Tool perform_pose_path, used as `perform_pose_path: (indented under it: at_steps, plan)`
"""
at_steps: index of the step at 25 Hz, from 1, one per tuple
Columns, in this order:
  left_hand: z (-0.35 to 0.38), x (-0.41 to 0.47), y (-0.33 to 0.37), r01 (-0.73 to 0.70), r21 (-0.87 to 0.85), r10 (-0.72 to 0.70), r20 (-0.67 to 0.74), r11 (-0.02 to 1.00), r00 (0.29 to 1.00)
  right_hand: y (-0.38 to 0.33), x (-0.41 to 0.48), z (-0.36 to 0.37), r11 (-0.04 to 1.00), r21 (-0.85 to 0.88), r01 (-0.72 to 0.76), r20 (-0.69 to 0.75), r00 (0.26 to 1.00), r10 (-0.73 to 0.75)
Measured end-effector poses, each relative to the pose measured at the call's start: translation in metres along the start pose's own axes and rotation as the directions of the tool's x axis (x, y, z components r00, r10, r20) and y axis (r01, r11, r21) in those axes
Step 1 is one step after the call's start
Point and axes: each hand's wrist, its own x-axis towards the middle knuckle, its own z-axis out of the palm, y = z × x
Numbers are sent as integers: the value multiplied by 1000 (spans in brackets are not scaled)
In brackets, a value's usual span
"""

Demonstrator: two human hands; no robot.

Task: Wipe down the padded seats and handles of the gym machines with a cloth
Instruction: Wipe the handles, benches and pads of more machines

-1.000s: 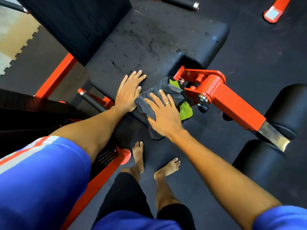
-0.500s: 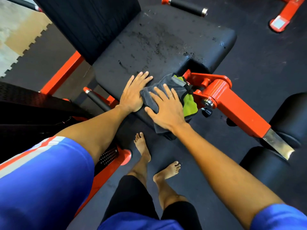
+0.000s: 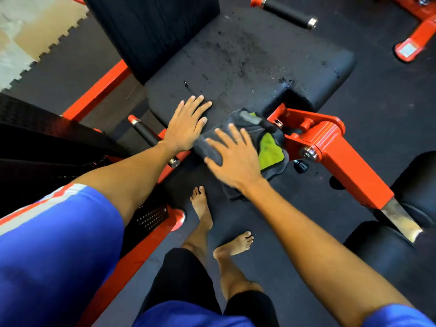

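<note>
My right hand (image 3: 232,156) is flat, fingers straight, pressing the cloth (image 3: 271,152) on the seat pad (image 3: 259,67) front edge. Left hand (image 3: 186,126) flat, empty, beside it on that edge. Pad centre looks grimy; I judge most of the pad and the 2 handles (image 3: 285,13) remain

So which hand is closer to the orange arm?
Right. The right hand presses the cloth beside the orange arm; the left hand rests flat on the seat, farther off.
</note>
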Motion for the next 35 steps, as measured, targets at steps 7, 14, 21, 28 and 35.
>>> perform_pose_path:
  at_steps: [7, 14, 21, 28, 35]
  plan:
    - [-1, -1, 0, -7, -15, 7, -9, 1000, 1000, 22, 28, 0, 986, -88, 139, 84, 988, -132]
    - [1, -2, -2, -7, -22, 8, 9, 1000, 1000, 2, 15, 4, 991, -36, 130, 95, 987, -126]
    - [5, 8, -1, 17, -11, -17, 3, 1000, 1000, 55, 58, -11, 991, -76, -107, 118, 986, 115]
    - [1, 37, 11, 22, -60, -20, 35, 998, 999, 36, 61, -9, 966, -48, -254, 121, 959, 258]
    - [-7, 71, 20, -7, -29, 7, -5, 1000, 1000, 110, 116, -32, 909, 9, -417, 182, 894, 409]
